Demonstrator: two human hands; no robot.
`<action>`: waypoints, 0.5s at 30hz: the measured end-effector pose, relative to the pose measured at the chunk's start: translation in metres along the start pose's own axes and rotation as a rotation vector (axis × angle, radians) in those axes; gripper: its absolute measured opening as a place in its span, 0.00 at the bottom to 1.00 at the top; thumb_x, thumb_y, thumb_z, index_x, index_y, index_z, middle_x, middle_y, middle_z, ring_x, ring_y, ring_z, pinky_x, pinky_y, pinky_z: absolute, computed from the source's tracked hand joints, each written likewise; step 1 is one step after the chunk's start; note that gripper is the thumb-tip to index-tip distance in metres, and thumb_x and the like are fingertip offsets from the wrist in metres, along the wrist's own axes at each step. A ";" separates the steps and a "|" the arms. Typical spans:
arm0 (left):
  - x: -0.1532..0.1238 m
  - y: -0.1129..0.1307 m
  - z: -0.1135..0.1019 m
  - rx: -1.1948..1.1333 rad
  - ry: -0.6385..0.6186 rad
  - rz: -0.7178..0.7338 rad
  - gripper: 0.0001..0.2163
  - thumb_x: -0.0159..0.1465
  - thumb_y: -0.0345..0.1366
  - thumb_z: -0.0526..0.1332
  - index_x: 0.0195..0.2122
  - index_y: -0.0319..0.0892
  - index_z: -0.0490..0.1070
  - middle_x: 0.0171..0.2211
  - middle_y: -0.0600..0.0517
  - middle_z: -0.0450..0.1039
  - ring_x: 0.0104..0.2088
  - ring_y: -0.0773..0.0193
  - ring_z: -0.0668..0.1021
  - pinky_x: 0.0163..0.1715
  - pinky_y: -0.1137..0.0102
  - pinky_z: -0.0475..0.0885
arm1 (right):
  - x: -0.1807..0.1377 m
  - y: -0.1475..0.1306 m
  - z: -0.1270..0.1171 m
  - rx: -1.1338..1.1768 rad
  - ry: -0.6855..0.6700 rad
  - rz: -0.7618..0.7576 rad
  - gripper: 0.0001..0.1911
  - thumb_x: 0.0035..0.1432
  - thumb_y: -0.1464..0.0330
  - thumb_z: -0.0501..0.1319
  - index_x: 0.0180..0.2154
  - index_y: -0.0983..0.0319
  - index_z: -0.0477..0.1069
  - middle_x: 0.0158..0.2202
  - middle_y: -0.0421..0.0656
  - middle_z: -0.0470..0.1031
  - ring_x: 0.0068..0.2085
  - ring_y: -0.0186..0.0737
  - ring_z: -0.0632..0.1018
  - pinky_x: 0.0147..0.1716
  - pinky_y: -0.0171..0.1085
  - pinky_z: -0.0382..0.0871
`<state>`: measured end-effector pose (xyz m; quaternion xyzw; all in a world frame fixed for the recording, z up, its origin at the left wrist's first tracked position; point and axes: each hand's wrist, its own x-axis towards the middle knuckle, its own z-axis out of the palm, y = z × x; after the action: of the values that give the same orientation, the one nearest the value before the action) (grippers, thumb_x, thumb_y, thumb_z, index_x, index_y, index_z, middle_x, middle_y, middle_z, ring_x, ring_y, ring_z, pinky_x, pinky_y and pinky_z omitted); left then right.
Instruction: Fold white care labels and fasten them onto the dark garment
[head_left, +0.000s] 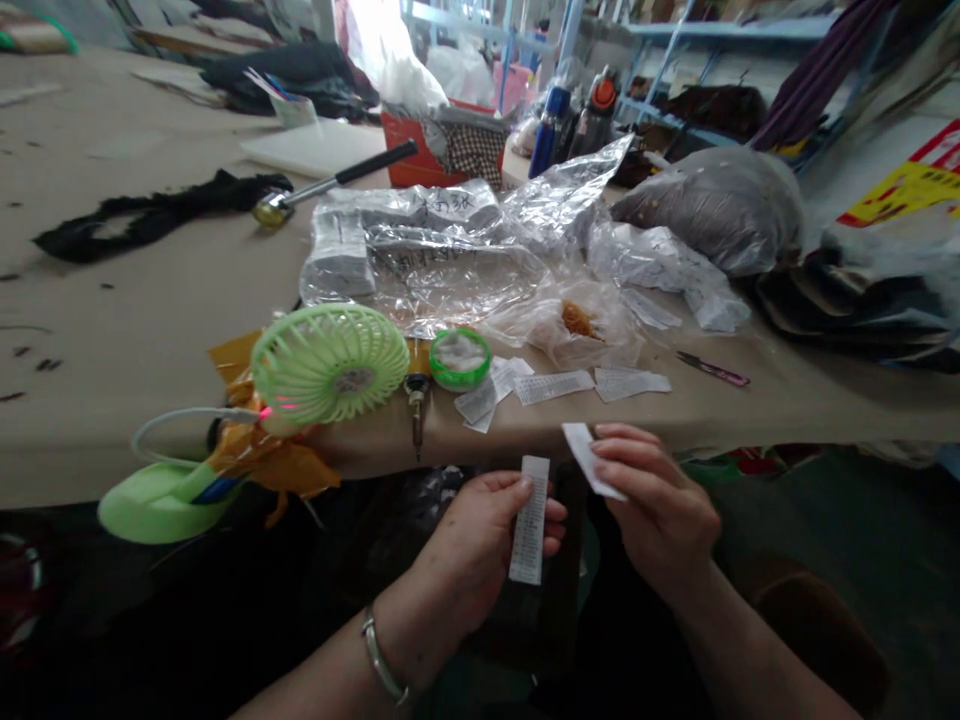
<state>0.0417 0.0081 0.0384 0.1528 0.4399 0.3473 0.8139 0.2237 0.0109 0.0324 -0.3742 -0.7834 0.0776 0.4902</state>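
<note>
My left hand (487, 530) pinches a narrow white printed label (531, 530) between thumb and fingers, below the table's front edge. Small lines of print run across the face of this label. To its right, my right hand (656, 500) is closed on another white label (589, 458), which is tilted and shows no print I can make out. The two labels are apart. On the table edge above my hands lie several printed labels (555, 386), some overlapping, beside a round green tub (460, 360) with whitish stuff in it.
A green fan (330, 365) and a screwdriver-like tool (417, 405) are at the front edge. Behind lie clear plastic bags (450, 270) and a bag with orange-brown bits (577, 320). Small snips (712, 368) rest at right. Farther back are a hammer-like tool (337, 180), a red box (405, 150) and bottles (551, 130).
</note>
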 end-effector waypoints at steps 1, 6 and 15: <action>0.000 0.000 0.000 -0.023 -0.031 0.018 0.06 0.59 0.31 0.60 0.34 0.33 0.73 0.25 0.47 0.76 0.21 0.67 0.75 0.23 0.74 0.70 | -0.001 -0.009 0.008 0.027 -0.067 -0.049 0.15 0.55 0.77 0.61 0.44 0.57 0.73 0.42 0.45 0.76 0.51 0.48 0.73 0.47 0.50 0.72; 0.002 0.001 -0.006 -0.126 -0.075 0.115 0.03 0.51 0.28 0.64 0.27 0.32 0.75 0.22 0.48 0.74 0.22 0.70 0.73 0.22 0.78 0.64 | -0.008 -0.027 0.038 0.005 -0.220 -0.178 0.09 0.58 0.75 0.59 0.39 0.60 0.74 0.36 0.44 0.78 0.47 0.44 0.75 0.47 0.48 0.72; 0.000 0.000 -0.010 -0.214 0.017 0.166 0.04 0.50 0.29 0.67 0.24 0.34 0.73 0.23 0.50 0.74 0.23 0.70 0.73 0.23 0.77 0.64 | -0.013 -0.025 0.043 -0.105 -0.346 -0.200 0.11 0.59 0.75 0.57 0.40 0.56 0.73 0.37 0.42 0.79 0.49 0.42 0.76 0.51 0.47 0.68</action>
<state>0.0335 0.0071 0.0331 0.0978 0.3929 0.4596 0.7904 0.1786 -0.0055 0.0136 -0.3007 -0.8920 0.0509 0.3335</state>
